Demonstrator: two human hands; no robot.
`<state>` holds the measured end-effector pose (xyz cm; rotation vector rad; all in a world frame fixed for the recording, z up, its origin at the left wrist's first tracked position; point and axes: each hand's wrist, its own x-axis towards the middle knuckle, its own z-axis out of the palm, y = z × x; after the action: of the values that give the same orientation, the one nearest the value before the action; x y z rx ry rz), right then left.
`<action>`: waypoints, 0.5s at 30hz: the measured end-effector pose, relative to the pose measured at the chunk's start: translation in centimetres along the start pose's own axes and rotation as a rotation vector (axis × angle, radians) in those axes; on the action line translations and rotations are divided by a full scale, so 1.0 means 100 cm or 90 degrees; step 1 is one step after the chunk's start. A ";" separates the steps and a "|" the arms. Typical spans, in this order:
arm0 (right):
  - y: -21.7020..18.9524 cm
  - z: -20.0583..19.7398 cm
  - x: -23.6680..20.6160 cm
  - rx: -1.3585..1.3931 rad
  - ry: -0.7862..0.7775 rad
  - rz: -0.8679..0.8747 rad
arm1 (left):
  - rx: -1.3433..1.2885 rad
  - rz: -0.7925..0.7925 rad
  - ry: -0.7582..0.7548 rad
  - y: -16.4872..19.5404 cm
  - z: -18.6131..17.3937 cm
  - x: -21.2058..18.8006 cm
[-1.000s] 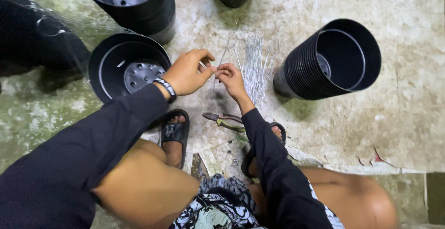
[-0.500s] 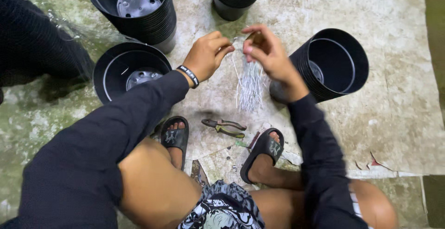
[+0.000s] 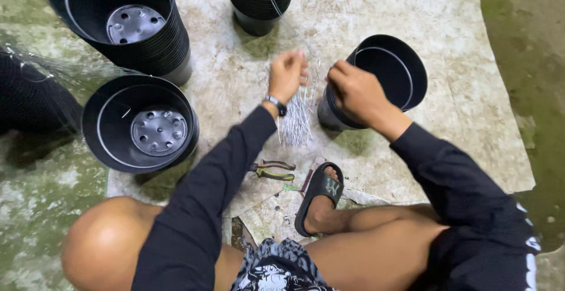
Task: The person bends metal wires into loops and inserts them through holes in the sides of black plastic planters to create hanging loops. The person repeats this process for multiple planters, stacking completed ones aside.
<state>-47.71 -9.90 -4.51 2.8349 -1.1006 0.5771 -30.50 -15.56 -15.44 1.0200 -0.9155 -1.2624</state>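
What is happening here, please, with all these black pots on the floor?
A person sits low on the floor and works with both bare hands. The left hand pinches the top of a bundle of thin wire pieces, which hangs down to the floor. The right hand is closed just beside it, in front of a black pot lying on its side. Pliers lie on the floor near a sandalled foot. Stacks of black pots stand around.

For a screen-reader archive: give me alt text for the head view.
Seated on the floor, a person's left hand pinches a bundle of thin silvery wires; the right hand grips a black plastic pot stack. Green-handled pliers lie near a black sandal.
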 end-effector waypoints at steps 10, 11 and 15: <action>-0.002 0.073 -0.037 -0.114 -0.091 -0.075 | -0.272 -0.283 -0.081 -0.045 -0.021 -0.035; -0.004 0.076 -0.038 -0.133 -0.101 -0.086 | -0.265 -0.274 -0.066 -0.047 -0.025 -0.036; -0.015 0.090 -0.041 -0.203 -0.152 -0.112 | -0.228 -0.255 -0.017 -0.059 -0.038 -0.036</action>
<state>-46.53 -7.72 -14.21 2.7229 -0.8644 0.0435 -29.02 -11.79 -22.19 0.9247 -0.4864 -1.7067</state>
